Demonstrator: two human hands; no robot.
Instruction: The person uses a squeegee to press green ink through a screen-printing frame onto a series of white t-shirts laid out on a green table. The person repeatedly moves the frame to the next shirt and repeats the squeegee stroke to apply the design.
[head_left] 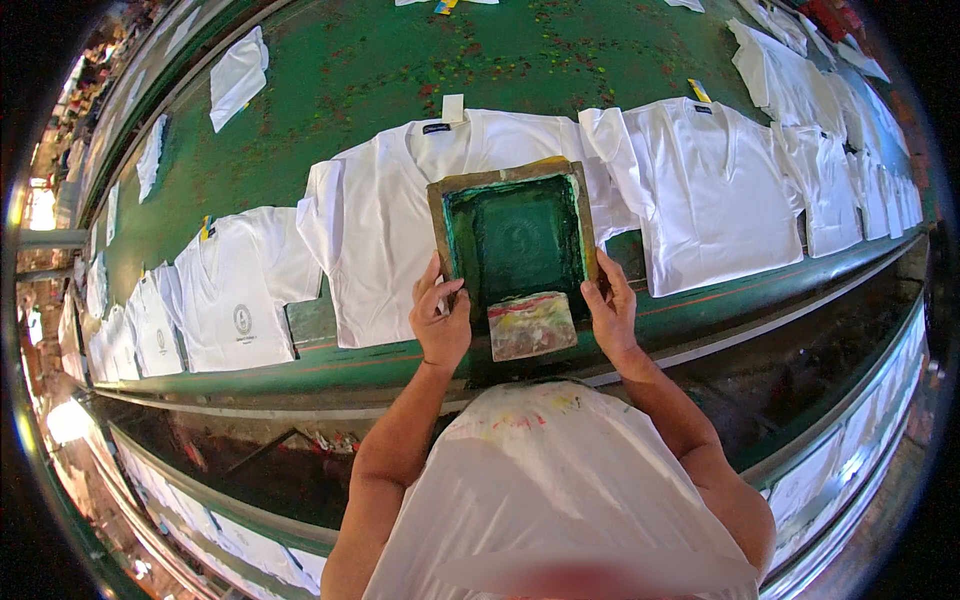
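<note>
A shallow rectangular frame with worn brown edges (508, 176) stands at the centre of the frame of view, and both bare hands hold it. The left hand (441, 318) is closed at its left side, fingers bent and thumb near the rim; the right hand (613, 310) holds the right side, fingers pointing up along the edge. Inside the frame is a dark green panel (520, 235) with a faint round mark near its middle. A flat, greyish-white rectangular block smeared with pink and yellow paint (533, 335) sits in the frame's lower part, between the two hands.

Behind the frame, a white V-neck T-shirt with a dark neck label (375, 220) lies spread on a long green table speckled with paint (350, 80). A small blank white tag (453, 108) shows just above its collar. The frame covers part of its front; whether the two touch cannot be told.

At centre right lies another white V-neck T-shirt (705, 200), with a yellow tag (699, 90) above its neck, and more white shirts continue toward the right edge. At centre left, a white T-shirt (235, 285) bears a dark round emblem (242, 320) low on its front. The person's paint-spotted white garment (570, 470) fills the lower centre.
</note>
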